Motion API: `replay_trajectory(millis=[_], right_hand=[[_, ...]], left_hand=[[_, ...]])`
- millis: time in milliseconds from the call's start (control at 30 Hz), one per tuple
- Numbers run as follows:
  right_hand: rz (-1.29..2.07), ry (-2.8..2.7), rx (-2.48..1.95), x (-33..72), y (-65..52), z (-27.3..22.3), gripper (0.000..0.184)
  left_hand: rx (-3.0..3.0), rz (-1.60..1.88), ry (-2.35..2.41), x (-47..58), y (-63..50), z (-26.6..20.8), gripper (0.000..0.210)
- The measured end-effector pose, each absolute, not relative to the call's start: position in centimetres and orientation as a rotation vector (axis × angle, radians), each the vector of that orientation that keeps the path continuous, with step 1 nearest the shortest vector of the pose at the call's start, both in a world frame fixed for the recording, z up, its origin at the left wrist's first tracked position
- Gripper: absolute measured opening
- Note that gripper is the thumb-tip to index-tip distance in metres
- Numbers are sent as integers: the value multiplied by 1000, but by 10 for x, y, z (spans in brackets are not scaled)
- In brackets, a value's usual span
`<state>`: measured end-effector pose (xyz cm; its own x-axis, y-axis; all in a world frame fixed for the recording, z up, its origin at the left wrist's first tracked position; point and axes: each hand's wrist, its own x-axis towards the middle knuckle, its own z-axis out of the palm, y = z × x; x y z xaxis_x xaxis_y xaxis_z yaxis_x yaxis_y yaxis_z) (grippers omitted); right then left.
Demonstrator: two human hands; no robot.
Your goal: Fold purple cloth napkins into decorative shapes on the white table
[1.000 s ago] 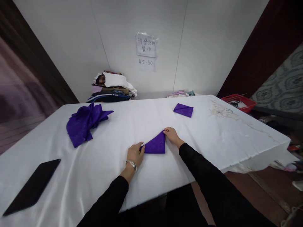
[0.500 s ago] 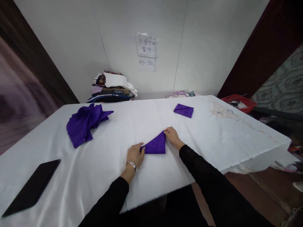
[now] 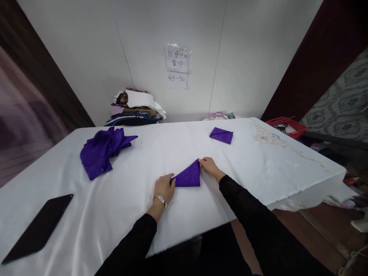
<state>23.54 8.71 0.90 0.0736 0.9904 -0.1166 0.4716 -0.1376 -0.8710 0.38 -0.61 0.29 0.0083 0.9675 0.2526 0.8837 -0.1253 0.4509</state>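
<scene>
A purple cloth napkin [image 3: 189, 176], folded into a pointed shape with a slanting upper edge, lies on the white tablecloth [image 3: 184, 218] in front of me. My left hand [image 3: 165, 188], with a silver watch or bracelet at the wrist, pinches its narrow left corner. At its upper right tip, my right hand [image 3: 209, 166] grips the corner between thumb and fingers. Beyond it, to the right, rests a folded purple napkin [image 3: 221, 135]. A loose heap of purple cloth [image 3: 104, 151] sits at the left of the table.
A flat black tablet-like slab [image 3: 38, 228] lies at the near left. Stacked folded clothes [image 3: 139, 107] stand against the back wall, below a handwritten paper sign [image 3: 178, 59]. Off the table's far right is a red basket [image 3: 297, 129].
Both hands keep hold of the same napkin corners, with hardly any movement. The view has shifted slightly.
</scene>
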Motion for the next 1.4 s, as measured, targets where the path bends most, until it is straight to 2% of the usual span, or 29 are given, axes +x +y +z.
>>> replay_trajectory(millis=[367, 667, 1033, 1400], right_hand=[[1016, -1430, -1781, 236, 101, 15, 29], [1095, -1414, -1792, 243, 98, 17, 36], [1020, -1569, -1833, 231, 110, 29, 40], [1169, -1467, -1774, 224, 104, 40, 28]], left_hand=[[2114, 742, 1950, 4, -6, 4, 30], [2123, 743, 1945, 3, -5, 2, 30], [2108, 720, 1937, 4, -5, 5, 30], [2117, 699, 1937, 4, -6, 6, 31]])
